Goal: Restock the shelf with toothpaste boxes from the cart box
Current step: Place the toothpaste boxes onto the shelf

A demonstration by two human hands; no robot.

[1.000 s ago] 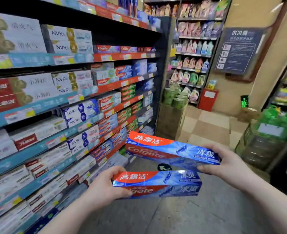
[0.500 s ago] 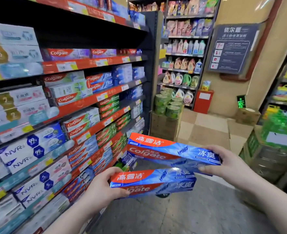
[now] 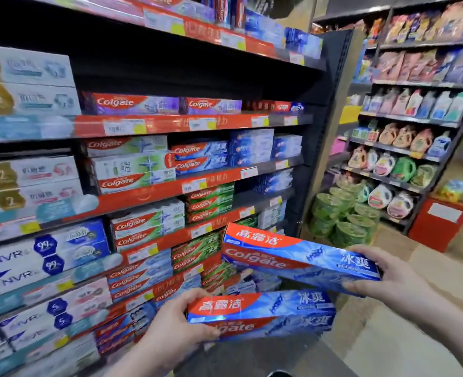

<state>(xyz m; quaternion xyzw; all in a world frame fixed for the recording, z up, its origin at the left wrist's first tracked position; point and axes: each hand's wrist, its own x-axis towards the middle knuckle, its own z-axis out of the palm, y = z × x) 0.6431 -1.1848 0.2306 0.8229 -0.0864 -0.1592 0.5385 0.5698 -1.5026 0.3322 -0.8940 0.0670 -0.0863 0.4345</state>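
Gripping one toothpaste box (image 3: 301,261) per hand beside shelf (image 3: 192,123).

Left hand (image 3: 174,326) covers the near end of the lower Colgate box (image 3: 263,312), so the logo reads only "lgate"; its underside is out of sight. Right hand (image 3: 388,278) hides the far end of the upper Colgate box (image 3: 301,258). Both forearms cut off by bottom edge. Price tags (image 3: 121,127) on shelf rail blurred, unreadable. White boxes (image 3: 26,66) at left cropped by frame edge.
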